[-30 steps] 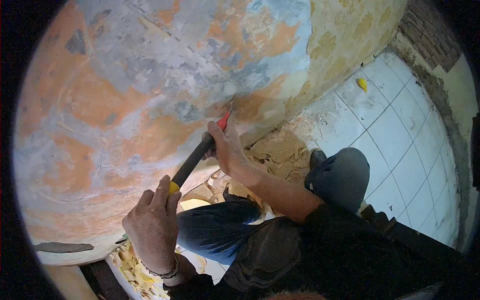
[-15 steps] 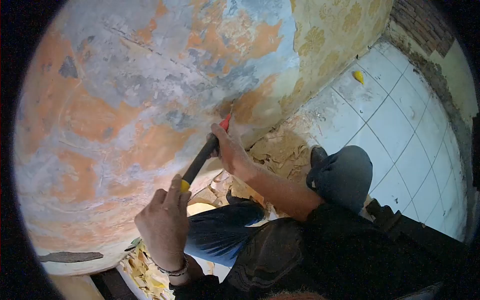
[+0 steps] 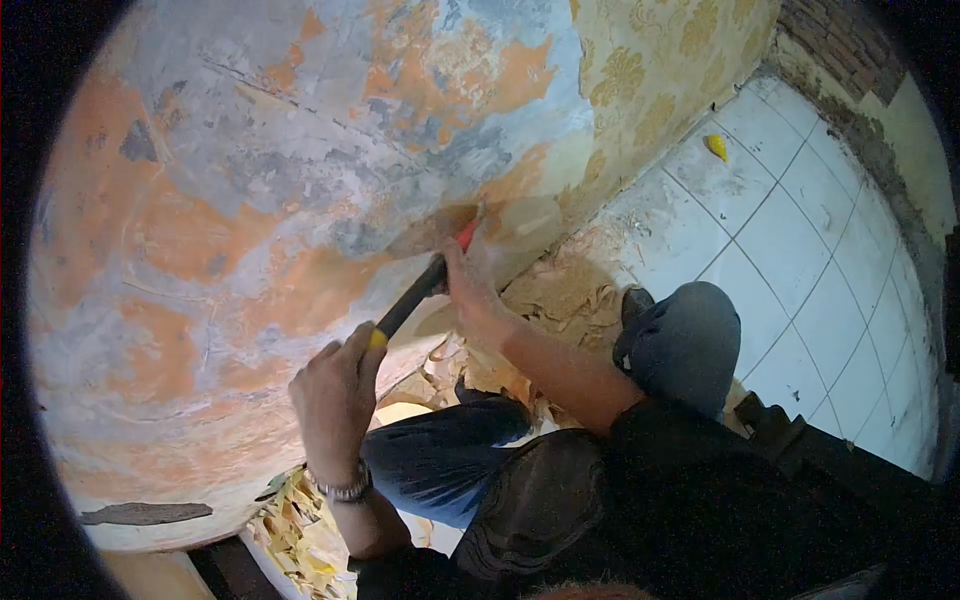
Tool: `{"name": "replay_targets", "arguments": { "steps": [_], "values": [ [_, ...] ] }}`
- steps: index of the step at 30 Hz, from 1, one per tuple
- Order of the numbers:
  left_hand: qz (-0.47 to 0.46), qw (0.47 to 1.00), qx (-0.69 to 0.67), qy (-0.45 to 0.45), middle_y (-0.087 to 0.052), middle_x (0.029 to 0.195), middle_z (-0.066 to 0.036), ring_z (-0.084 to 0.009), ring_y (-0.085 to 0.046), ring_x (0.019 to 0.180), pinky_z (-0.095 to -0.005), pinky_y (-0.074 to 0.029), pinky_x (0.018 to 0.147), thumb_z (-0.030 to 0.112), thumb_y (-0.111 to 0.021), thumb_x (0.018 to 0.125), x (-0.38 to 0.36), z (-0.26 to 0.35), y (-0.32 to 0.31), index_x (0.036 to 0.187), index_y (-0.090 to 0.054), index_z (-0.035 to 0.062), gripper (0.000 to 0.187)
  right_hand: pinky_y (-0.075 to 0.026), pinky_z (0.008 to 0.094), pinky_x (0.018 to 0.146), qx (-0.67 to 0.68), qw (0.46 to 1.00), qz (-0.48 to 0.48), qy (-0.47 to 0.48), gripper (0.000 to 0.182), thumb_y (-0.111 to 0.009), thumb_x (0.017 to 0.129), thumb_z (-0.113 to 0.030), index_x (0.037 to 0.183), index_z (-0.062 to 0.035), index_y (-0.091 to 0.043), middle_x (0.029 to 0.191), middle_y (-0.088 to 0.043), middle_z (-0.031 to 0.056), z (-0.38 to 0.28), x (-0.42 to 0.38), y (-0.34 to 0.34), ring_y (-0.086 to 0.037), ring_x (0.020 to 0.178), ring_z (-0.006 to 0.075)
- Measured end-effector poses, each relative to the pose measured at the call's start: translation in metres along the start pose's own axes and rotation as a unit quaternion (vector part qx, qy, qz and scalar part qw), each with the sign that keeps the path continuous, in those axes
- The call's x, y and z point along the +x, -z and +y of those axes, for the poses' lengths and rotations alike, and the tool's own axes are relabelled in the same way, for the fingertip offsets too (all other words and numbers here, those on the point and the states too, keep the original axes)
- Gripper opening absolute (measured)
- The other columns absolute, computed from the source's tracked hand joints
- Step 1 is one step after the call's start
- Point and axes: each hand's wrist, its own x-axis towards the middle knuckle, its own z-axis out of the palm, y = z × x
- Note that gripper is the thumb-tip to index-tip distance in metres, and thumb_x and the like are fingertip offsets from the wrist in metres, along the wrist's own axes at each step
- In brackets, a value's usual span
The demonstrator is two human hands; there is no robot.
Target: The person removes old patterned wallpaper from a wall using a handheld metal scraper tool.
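A long tool with a black handle, a yellow band and a red section slants up to the wall. Its thin tip meets the wall; whether it widens into a blade I cannot make out. My left hand, with a metal band at the wrist, is wrapped round the lower end near the yellow band. Farther up, my right hand closes round the tool beside the red section, with some fingers hidden. The wall shows patchy grey, white and orange layers, with patterned wallpaper at its right.
Torn paper scraps lie along the wall's foot, with more scraps at the lower left. A small yellow object rests on the white tiled floor. My bent knees are close to the wall.
Both hands and the tool have shifted a little. My left hand has moved up and right, and the tool's tip has slid slightly right along the wall.
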Motion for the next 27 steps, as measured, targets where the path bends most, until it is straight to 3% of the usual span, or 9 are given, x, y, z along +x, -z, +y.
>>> {"name": "replay_targets", "arguments": {
  "steps": [5,13,16,17,18,19,20,21,27],
  "values": [
    [-0.065,0.992,0.053,0.092,-0.061,0.073,-0.01,-0.0283,-0.063,0.066,-0.04,-0.048,0.057,0.031,-0.063,0.087,-0.011,0.036,0.022,0.112,-0.068,0.017,0.028,-0.043,0.0239,0.043,0.03,0.998,-0.015,-0.048,0.034,-0.054,0.093,-0.022,0.119,-0.0078,-0.038,0.074,-0.051,0.0014,-0.036,-0.022,-0.007,-0.051,0.056,0.0102],
    [-0.009,0.999,0.014,0.037,-0.061,0.07,-0.008,-0.0271,-0.062,0.06,-0.0383,-0.048,0.054,0.031,-0.064,0.087,-0.009,0.016,0.005,0.113,-0.067,0.0178,0.029,-0.041,0.0247,0.04,0.024,1.0,-0.012,0.013,0.043,-0.054,0.092,-0.019,0.128,-0.0067,-0.034,0.072,-0.05,0.0008,-0.047,-0.026,-0.015,-0.048,0.054,0.0102],
    [-0.019,0.998,0.011,0.055,-0.061,0.07,-0.008,-0.027,-0.062,0.06,-0.0383,-0.048,0.053,0.031,-0.063,0.088,-0.009,0.016,0.008,0.114,-0.067,0.018,0.029,-0.041,0.0248,0.041,0.03,0.998,-0.024,-0.054,0.053,-0.053,0.093,-0.017,0.137,-0.007,-0.027,0.077,-0.049,0.0019,-0.024,-0.01,-0.003,-0.048,0.056,0.0107],
    [-0.036,0.998,0.021,0.051,-0.061,0.071,-0.009,-0.0286,-0.062,0.061,-0.0391,-0.048,0.053,0.032,-0.062,0.089,-0.003,0.016,0.005,0.113,-0.066,0.0178,0.028,-0.042,0.0253,0.042,-0.145,0.973,0.006,0.177,0.055,-0.053,0.092,-0.018,0.139,-0.0081,-0.025,0.079,-0.049,0.0025,0.019,0.017,0.014,-0.048,0.057,0.0111],
    [-0.039,0.998,0.019,0.051,-0.061,0.071,-0.009,-0.0286,-0.062,0.061,-0.0391,-0.048,0.053,0.032,-0.062,0.089,0.005,0.013,-0.01,0.113,-0.066,0.0178,0.028,-0.042,0.0258,0.043,-0.308,0.867,0.035,0.391,0.056,-0.052,0.092,-0.018,0.14,-0.0092,-0.023,0.082,-0.049,0.0031,0.029,0.023,0.019,-0.048,0.058,0.0115],
    [-0.039,0.999,0.008,0.014,-0.061,0.072,-0.009,-0.0295,-0.063,0.062,-0.0394,-0.048,0.053,0.033,-0.061,0.089,0.013,0.009,-0.033,0.112,-0.066,0.0178,0.028,-0.042,0.0258,0.043,-0.308,0.867,0.036,0.39,0.056,-0.052,0.092,-0.018,0.14,-0.0092,-0.023,0.082,-0.049,0.0031,0.037,0.024,0.028,-0.048,0.058,0.0115],
    [-0.032,0.999,-0.003,-0.027,-0.061,0.072,-0.009,-0.0304,-0.063,0.063,-0.0398,-0.048,0.054,0.033,-0.061,0.09,0.021,0.008,-0.045,0.111,-0.066,0.0178,0.027,-0.042,0.0265,0.045,-0.131,0.971,0.038,0.196,0.057,-0.053,0.092,-0.019,0.14,-0.0101,-0.024,0.084,-0.048,0.0033,0.015,0.021,0.029,-0.048,0.062,0.0118],
    [-0.05,0.999,0.009,-0.008,-0.062,0.074,-0.01,-0.0317,-0.063,0.064,-0.0405,-0.049,0.055,0.034,-0.06,0.09,0.02,0.02,-0.038,0.11,-0.066,0.0179,0.026,-0.042,0.0272,0.048,0.058,0.998,0.038,-0.011,0.057,-0.054,0.092,-0.021,0.141,-0.011,-0.025,0.085,-0.048,0.0035,-0.008,0.019,0.026,-0.048,0.065,0.0121],
    [-0.038,0.997,0.014,0.065,-0.062,0.072,-0.009,-0.0268,-0.063,0.063,-0.0379,-0.048,0.055,0.031,-0.062,0.089,0.003,0.04,0.005,0.116,-0.065,0.0182,0.03,-0.044,0.0278,0.063,-0.011,0.997,-0.024,-0.066,0.077,-0.052,0.091,-0.017,0.151,-0.0083,-0.005,0.093,-0.048,0.0059,-0.044,-0.005,0.011,-0.046,0.076,0.0143]
  ]
}}
